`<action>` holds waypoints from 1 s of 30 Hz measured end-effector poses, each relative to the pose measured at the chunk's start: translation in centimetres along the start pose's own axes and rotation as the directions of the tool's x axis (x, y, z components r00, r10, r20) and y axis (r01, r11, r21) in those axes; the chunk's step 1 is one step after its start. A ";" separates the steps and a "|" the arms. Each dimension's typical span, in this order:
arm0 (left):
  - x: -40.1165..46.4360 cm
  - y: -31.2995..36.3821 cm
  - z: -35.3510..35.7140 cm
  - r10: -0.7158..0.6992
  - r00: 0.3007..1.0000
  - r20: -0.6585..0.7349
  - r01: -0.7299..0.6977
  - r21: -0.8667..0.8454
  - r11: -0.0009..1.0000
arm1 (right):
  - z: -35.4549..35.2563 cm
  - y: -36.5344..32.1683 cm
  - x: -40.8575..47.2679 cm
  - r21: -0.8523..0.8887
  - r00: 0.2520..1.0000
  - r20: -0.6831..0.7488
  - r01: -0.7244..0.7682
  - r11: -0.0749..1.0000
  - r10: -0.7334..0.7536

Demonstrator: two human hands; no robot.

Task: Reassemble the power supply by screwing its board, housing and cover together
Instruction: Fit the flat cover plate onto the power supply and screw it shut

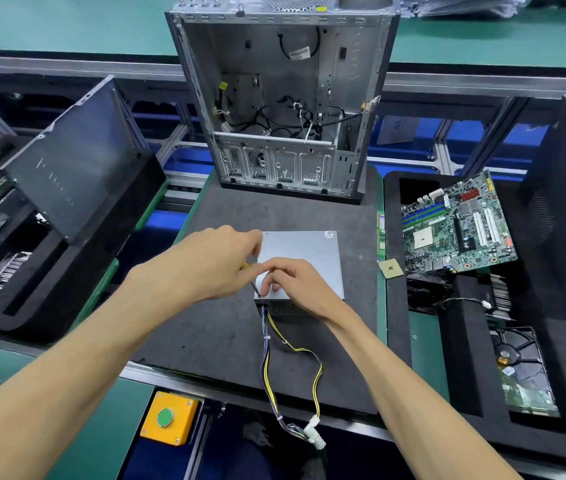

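Note:
The grey metal power supply [309, 251] lies flat on the black foam mat [226, 327], cover up, its bundle of yellow, black and purple cables [274, 368] trailing toward me. My left hand [212, 265] grips a screwdriver [253, 283] with a yellow handle. Its dark shaft slants down to the near left corner of the cover. My right hand [295, 282] rests on the cover's near edge, its fingertips pinched right beside the screwdriver tip. Whether a screw sits under the tip is hidden by the fingers.
An open computer case [281, 98] stands upright behind the mat. A green motherboard [454, 226] and a hard drive [520, 372] lie in the black foam tray on the right, a CPU chip [391, 268] beside it. Black trays sit left; a yellow button box [169, 418] is near.

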State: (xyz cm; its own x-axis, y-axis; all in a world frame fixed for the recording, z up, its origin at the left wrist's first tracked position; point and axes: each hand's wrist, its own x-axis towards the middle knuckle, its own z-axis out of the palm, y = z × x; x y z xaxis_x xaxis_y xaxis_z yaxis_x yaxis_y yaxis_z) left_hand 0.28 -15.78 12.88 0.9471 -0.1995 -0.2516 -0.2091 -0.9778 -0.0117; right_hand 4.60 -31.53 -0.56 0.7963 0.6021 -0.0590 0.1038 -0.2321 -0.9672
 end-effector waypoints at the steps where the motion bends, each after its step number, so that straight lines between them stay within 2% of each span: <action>1: 0.1 0.1 0.2 -0.042 0.999 -0.018 0.043 0.045 0.998 | 0.0 0.0 0.0 0.004 1.000 -0.006 -0.003 1.000 0.003; 3: 0.2 0.2 0.3 -0.061 0.997 -0.037 0.063 0.060 0.996 | 0.0 0.0 0.0 0.005 1.000 -0.018 -0.004 1.000 0.004; 7: 0.2 -0.2 -0.4 0.044 0.998 0.038 -0.041 -0.077 0.996 | 0.0 0.2 0.1 -0.007 1.000 -0.018 -0.006 1.000 0.006; 10: 0.1 -0.2 -0.2 0.084 0.996 0.001 -0.082 -0.180 0.980 | 0.0 0.3 0.0 0.002 1.000 -0.010 -0.011 1.000 0.011; 12: 0.2 0.1 0.1 0.022 0.999 -0.030 -0.026 -0.131 0.991 | 0.0 0.3 0.0 0.012 1.000 -0.012 -0.010 1.000 0.010; 15: 0.5 0.1 0.5 -0.096 0.991 -0.090 0.099 0.029 0.995 | 0.0 0.3 -0.1 0.008 1.000 -0.021 -0.010 1.000 0.010; 17: 0.6 0.1 0.3 -0.064 0.994 -0.093 0.068 0.031 0.997 | 0.0 0.3 0.0 0.009 1.000 -0.026 -0.005 1.000 0.005; 21: 0.4 -0.2 -0.2 0.058 0.998 0.004 -0.057 -0.113 0.992 | 0.0 0.3 -0.1 0.023 0.999 -0.037 -0.002 1.000 0.003; 23: 0.3 0.0 0.0 0.047 0.999 -0.015 -0.048 -0.091 0.995 | -0.1 0.3 -0.1 0.030 0.999 -0.031 -0.009 0.999 0.010; 26: 0.4 -0.1 0.2 -0.041 0.994 -0.098 0.044 0.036 0.998 | -0.1 0.4 -0.1 0.033 0.999 -0.032 -0.004 0.999 0.005; 30: 0.4 -0.2 0.2 -0.046 0.992 -0.118 0.044 -0.019 0.999 | -0.2 0.5 0.0 0.030 0.999 -0.037 -0.001 1.000 0.002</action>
State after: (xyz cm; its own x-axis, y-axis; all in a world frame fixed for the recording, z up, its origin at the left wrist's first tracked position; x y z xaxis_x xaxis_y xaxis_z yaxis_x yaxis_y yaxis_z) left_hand 0.66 -15.63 12.62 0.9779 -0.1601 -0.1347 -0.1622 -0.9867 -0.0045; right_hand 4.75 -31.78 -1.04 0.8182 0.5726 -0.0521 0.0847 -0.2096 -0.9741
